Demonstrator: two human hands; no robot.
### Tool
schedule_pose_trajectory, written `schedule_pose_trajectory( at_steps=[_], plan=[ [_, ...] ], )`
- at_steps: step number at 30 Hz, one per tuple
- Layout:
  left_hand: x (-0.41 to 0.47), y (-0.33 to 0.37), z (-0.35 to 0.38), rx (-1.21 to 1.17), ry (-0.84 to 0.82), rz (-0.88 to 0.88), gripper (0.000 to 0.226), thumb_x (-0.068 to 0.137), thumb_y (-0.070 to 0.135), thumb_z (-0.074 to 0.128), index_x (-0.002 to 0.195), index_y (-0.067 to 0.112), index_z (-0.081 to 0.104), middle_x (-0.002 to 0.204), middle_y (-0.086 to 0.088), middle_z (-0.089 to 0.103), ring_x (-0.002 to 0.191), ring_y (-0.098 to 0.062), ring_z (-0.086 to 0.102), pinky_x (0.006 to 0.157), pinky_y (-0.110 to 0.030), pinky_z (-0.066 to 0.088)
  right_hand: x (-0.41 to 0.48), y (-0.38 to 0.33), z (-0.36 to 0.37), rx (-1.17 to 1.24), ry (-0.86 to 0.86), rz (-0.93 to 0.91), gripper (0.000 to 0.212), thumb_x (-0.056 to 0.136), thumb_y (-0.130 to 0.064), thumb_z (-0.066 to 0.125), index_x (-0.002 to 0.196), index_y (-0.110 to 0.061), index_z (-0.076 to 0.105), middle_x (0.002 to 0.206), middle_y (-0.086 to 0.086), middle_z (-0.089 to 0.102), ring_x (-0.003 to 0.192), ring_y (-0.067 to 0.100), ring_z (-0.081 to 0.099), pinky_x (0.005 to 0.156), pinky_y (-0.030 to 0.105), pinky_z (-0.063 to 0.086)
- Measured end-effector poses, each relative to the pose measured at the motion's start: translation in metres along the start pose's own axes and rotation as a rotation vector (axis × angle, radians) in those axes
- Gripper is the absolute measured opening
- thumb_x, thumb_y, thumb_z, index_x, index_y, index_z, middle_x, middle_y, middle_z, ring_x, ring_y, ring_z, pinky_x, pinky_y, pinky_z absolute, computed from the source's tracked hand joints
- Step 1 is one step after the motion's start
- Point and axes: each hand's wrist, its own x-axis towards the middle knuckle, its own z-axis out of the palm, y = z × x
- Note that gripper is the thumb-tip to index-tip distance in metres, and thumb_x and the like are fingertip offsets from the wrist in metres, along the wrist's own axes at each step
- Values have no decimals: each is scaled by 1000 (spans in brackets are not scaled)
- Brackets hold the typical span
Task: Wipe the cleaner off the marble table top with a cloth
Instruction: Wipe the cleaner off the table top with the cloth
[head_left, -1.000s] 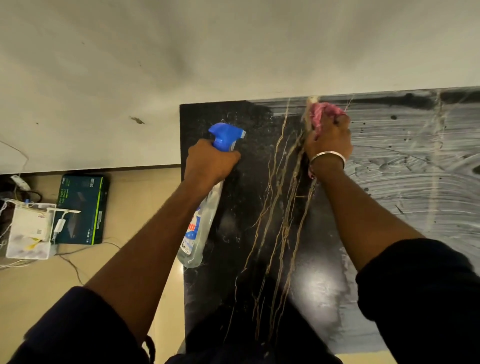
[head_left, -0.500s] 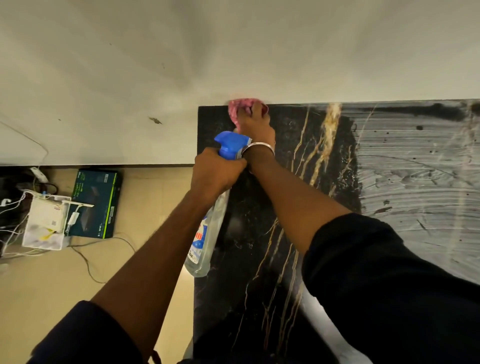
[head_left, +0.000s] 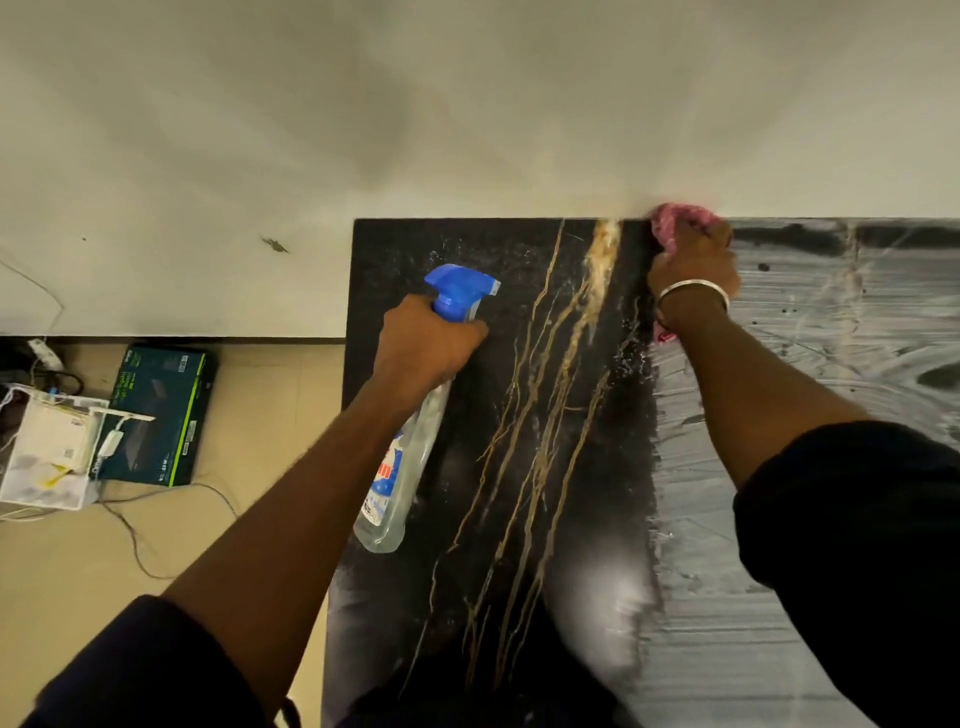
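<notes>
right hand clutches a crumpled pink cloth at the far edge of the glossy black gold-veined marble top, streaky cleaner film rightward; left hand grips a clear spray bottle, label unreadable

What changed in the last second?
The right hand, gripping the pink cloth, swept left along the far edge to the corner of the marble table top, then back right past the gold vein. The left hand still holds the spray bottle; cleaner still coats the right side.
</notes>
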Motion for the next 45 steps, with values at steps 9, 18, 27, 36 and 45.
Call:
schedule_pose_trajectory(
  at_steps=[9,18,27,36,45],
  plan=[
    [-30,26,45,-77,30,-81,25,81,22,70,102,13,60,85,-4,66,79,-17,65,81,-37,57,-38,-58,14,68,-99,-223,53,92,-21,51,143,-18,37,151,18,24,127,45,41,88,52,51],
    [-47,54,77,-60,47,-75,15,81,19,70,92,16,61,81,-2,67,75,-14,65,73,-29,53,-42,-39,9,27,-126,-516,52,90,-23,57,140,-20,42,149,18,25,122,43,45,89,53,50],
    [-51,63,89,-70,21,-49,17,83,18,69,97,14,61,86,-6,68,77,-15,65,71,-29,53,34,86,-21,76,13,-79,46,90,-27,56,135,-21,48,148,17,30,116,44,50,88,49,48],
    [-66,52,97,-100,74,-53,16,83,18,70,96,14,60,85,-8,67,77,-19,65,75,-34,57,-60,5,4,59,-105,-339,51,91,-23,53,139,-20,38,144,19,30,117,43,47,79,51,55],
    [-83,52,106,-136,239,20,27,80,36,74,94,16,61,78,-2,67,70,-15,65,67,-29,55,-93,3,10,72,-128,-552,53,90,-26,58,139,-19,37,140,18,33,113,39,50,79,48,54]
  ],
)
